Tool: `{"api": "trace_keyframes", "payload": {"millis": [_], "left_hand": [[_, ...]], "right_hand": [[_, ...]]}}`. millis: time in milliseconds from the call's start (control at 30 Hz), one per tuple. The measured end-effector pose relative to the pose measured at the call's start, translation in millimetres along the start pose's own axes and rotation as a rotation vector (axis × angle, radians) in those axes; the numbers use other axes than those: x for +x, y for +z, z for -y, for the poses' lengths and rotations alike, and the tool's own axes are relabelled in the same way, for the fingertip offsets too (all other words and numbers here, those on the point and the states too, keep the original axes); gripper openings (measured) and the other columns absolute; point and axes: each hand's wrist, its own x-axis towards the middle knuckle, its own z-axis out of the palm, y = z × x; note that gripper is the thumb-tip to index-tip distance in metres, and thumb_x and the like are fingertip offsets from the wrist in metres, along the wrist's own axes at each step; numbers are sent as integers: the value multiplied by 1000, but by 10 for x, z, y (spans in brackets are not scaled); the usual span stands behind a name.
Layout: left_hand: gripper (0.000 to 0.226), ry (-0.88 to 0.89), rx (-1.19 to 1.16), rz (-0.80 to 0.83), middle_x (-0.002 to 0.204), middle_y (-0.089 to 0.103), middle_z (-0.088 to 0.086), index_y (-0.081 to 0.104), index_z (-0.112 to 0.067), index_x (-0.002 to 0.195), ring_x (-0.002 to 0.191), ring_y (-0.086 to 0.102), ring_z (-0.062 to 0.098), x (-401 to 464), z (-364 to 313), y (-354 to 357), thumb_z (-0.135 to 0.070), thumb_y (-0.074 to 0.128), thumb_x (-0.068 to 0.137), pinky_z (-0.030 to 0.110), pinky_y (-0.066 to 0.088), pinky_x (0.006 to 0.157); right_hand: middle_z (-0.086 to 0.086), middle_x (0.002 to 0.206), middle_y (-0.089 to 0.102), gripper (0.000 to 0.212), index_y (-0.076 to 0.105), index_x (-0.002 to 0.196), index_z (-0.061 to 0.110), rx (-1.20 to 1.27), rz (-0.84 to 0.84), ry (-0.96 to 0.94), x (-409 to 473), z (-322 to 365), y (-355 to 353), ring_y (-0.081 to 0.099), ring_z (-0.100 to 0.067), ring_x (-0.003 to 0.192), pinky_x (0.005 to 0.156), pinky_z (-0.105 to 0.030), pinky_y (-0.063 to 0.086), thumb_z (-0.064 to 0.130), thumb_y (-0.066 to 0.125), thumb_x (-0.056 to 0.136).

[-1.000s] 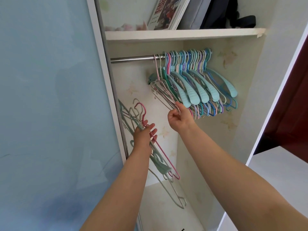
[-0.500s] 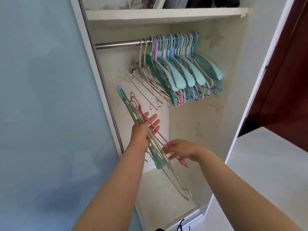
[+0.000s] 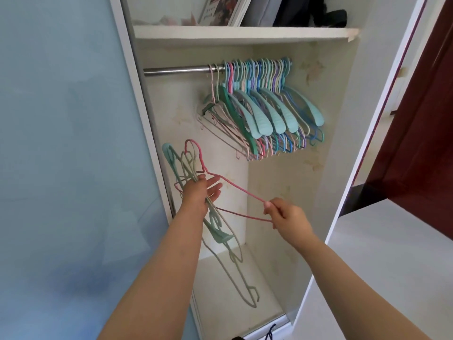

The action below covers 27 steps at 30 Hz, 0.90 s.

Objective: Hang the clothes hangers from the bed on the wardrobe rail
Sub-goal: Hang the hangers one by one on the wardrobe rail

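The right hand (image 3: 288, 215) pinches the far shoulder end of a pink wire hanger (image 3: 235, 187) between thumb and fingertips, its other fingers curled in. The hanger stretches to the left and upward from there, its hook rising above the left hand (image 3: 199, 192). The left hand grips a bunch of hangers (image 3: 221, 235) near their necks; its thumb and some fingers wrap the bundle while the outer fingers stick out straight. That bunch holds pale grey-green wire hangers and at least one broad mint plastic one, their hooks pointing up beside the wardrobe's left frame and their bodies trailing down past the wrist toward the wardrobe floor (image 3: 235, 290). The pink hanger's neck lies among them at the left hand.

Both forearms reach up from the lower edge into the open wardrobe. Above the hands, a metal rail (image 3: 176, 69) runs across the compartment. Its left part is bare; from the middle to the right wall it carries a dense row of hung hangers (image 3: 264, 111) in mint, blue, pink, purple and dark green, all slanting down toward the right.

A white shelf (image 3: 245, 35) sits over the rail, carrying a leaning framed picture (image 3: 225, 9) and dark folded items (image 3: 306, 9). A pale blue sliding door (image 3: 68, 143) fills the left side. To the right stands a white wardrobe panel (image 3: 382, 94), with a dark red surface (image 3: 421, 131) beyond it.
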Motion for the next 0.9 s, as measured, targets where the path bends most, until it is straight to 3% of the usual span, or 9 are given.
{"api": "trace_keyframes", "payload": {"millis": [133, 267, 400, 500, 600, 700, 800, 900], "left_hand": [[14, -19, 53, -99, 68, 57, 0, 52, -25, 91, 47, 35, 9, -8, 2, 2, -19, 44, 101, 17, 29, 38], [23, -59, 6, -156, 61, 46, -2, 51, -29, 85, 43, 27, 8, -9, 30, -37, -19, 38, 101, 16, 23, 38], [21, -45, -80, -203, 68, 55, 1, 47, -20, 84, 42, 28, 9, -33, 18, -32, -24, 38, 102, 15, 24, 36], [18, -23, -87, -196, 74, 60, 5, 43, -13, 87, 41, 28, 9, -82, -20, -4, -20, 34, 101, 19, 21, 40], [9, 16, -62, -174, 75, 62, 7, 38, -18, 90, 35, 27, 8, -117, -71, -4, -15, 34, 97, 15, 17, 34], [14, 23, -51, -148, 77, 64, 5, 42, -16, 84, 41, 31, 10, -145, -134, 1, -13, 37, 97, 18, 21, 38], [6, 30, -71, -117, 81, 64, 5, 47, -11, 102, 50, 40, 11, -186, -198, 15, -10, 41, 99, 15, 30, 38], [8, 79, -48, -70, 86, 68, 4, 54, -12, 97, 61, 53, 13, -268, -271, 9, -6, 49, 97, 20, 39, 44]], "right_hand": [[10, 55, 53, 23, 67, 83, 20, -133, -102, -103, -2, -48, -164, 53, -20, 57, 56, -32, 45, 32, 52, 96], [8, 45, 45, 24, 64, 75, 21, -120, -200, -93, 2, -138, -332, 46, -16, 46, 48, -28, 38, 28, 54, 95], [-5, 66, 65, 29, 62, 82, 13, -299, -133, -145, 110, 62, -367, 59, -33, 63, 53, -37, 48, 32, 48, 97], [-9, 68, 55, 33, 48, 81, 7, -307, 13, -104, 240, 398, -298, 51, -32, 67, 56, -36, 37, 30, 36, 101], [-7, 71, 47, 27, 38, 77, 11, -202, 130, -46, 431, 742, -248, 46, -29, 71, 61, -34, 34, 21, 33, 101], [0, 71, 42, 20, 41, 88, 11, -232, 139, -82, 676, 1095, -274, 44, -24, 76, 68, -34, 36, 20, 29, 101], [-4, 78, 47, 20, 47, 100, 12, -229, 79, -107, 984, 1414, -297, 47, -23, 83, 76, -35, 41, 22, 29, 101], [2, 71, 39, 27, 53, 111, 4, -151, 57, -100, 1264, 1627, -268, 47, -22, 80, 71, -32, 40, 16, 32, 100]]}}
